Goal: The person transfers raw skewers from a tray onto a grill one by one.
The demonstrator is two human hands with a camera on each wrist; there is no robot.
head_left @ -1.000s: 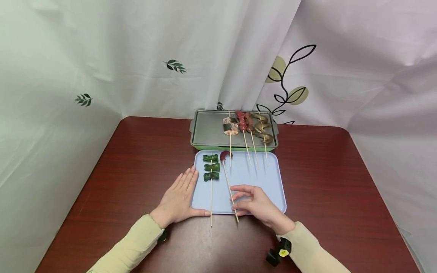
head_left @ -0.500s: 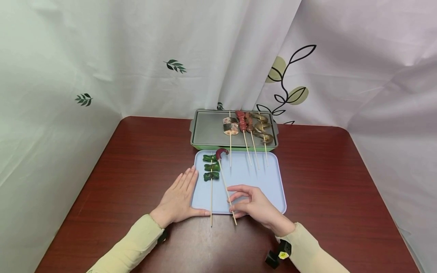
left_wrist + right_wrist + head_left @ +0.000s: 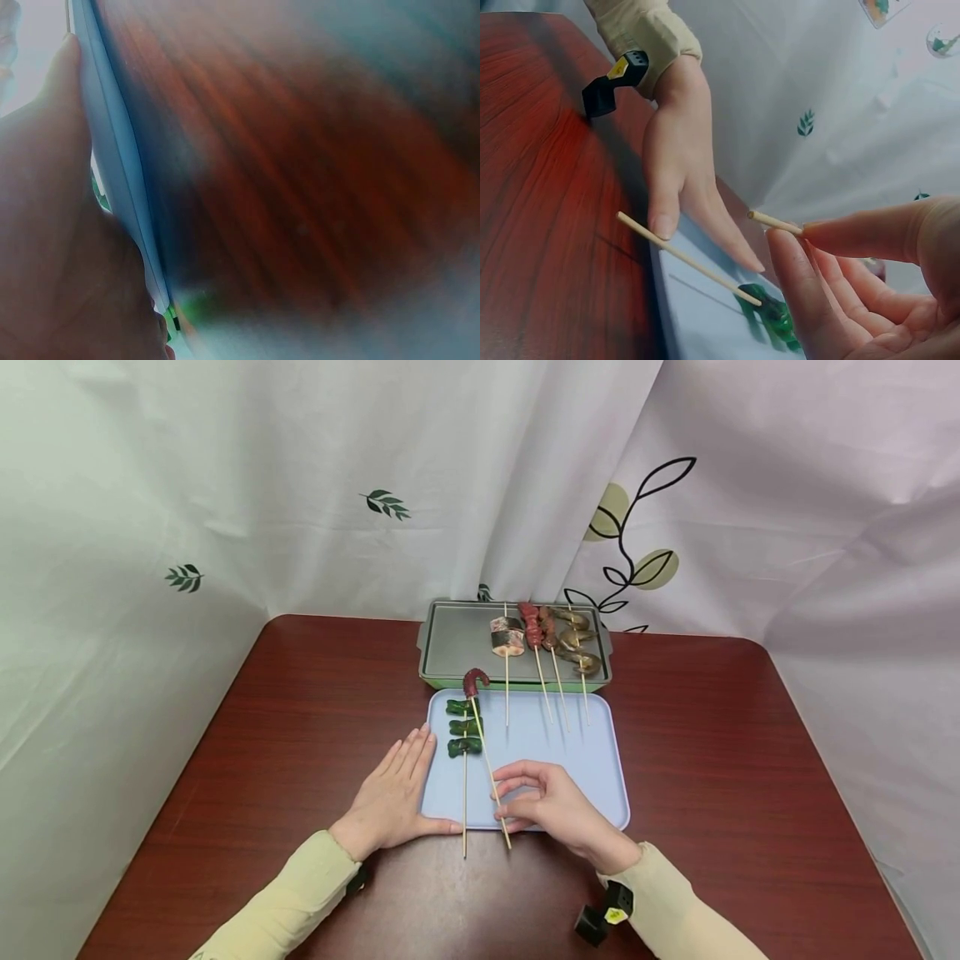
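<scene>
In the head view my right hand (image 3: 551, 806) pinches the lower stick of a skewer (image 3: 486, 752) between thumb and fingers. At its far end a curled dark red piece (image 3: 472, 682) overlaps the front edge of the grill pan. The right wrist view shows the stick's cut end (image 3: 769, 220) sticking out past my thumb and fingertip. Flat and with fingers straight, my left hand (image 3: 390, 797) rests along the left edge of the light blue tray (image 3: 555, 768). Its thumb reaches the stick of the green pepper skewer (image 3: 465, 747), which lies on the tray.
Behind the tray stands a grey grill pan (image 3: 457, 639) with green sides. On its right half lie a fish-chunk skewer (image 3: 507, 642), two meat skewers (image 3: 531, 627) and a shrimp skewer (image 3: 579, 647), their sticks reaching over the tray. A white curtain (image 3: 315, 485) hangs behind the table.
My right hand has moved slightly left, and the dark red piece has swung left and away from me, from the tray up to the pan's front edge. The left hand has stayed put.
</scene>
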